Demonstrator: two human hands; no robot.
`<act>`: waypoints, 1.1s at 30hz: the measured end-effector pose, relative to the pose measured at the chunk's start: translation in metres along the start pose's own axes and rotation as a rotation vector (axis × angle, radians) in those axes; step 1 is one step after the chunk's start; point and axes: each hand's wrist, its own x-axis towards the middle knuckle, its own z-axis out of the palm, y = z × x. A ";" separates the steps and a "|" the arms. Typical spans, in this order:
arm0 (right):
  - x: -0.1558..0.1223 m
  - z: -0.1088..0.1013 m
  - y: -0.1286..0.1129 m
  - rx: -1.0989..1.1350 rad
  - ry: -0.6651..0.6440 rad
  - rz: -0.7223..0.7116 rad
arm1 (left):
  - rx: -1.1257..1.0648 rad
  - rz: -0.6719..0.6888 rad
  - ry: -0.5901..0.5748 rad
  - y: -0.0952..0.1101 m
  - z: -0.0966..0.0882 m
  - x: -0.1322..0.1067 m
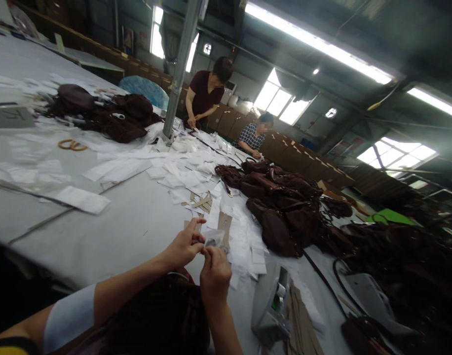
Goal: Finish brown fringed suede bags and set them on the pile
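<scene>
My left hand (pixel 184 246) and my right hand (pixel 215 273) meet over the near edge of a long grey table (pixel 111 231). Both pinch a small clear plastic packet (pixel 214 238) between fingertips. A dark brown bag (pixel 163 315) lies under my forearms, close to my body. Loose white paper slips (pixel 248 246) and brown card tags (pixel 224 224) are scattered just beyond my hands.
A heap of dark brown bags (pixel 281 202) lies to the right, another pile (pixel 103 116) at far left. A grey device (pixel 272 305) stands right of my hands. A metal post (pixel 179 69) rises mid-table. Two people (pixel 206 91) work at the far end.
</scene>
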 end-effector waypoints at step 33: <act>-0.006 0.068 -0.032 0.147 -0.386 0.042 | -0.442 -0.295 0.078 -0.061 -0.081 -0.054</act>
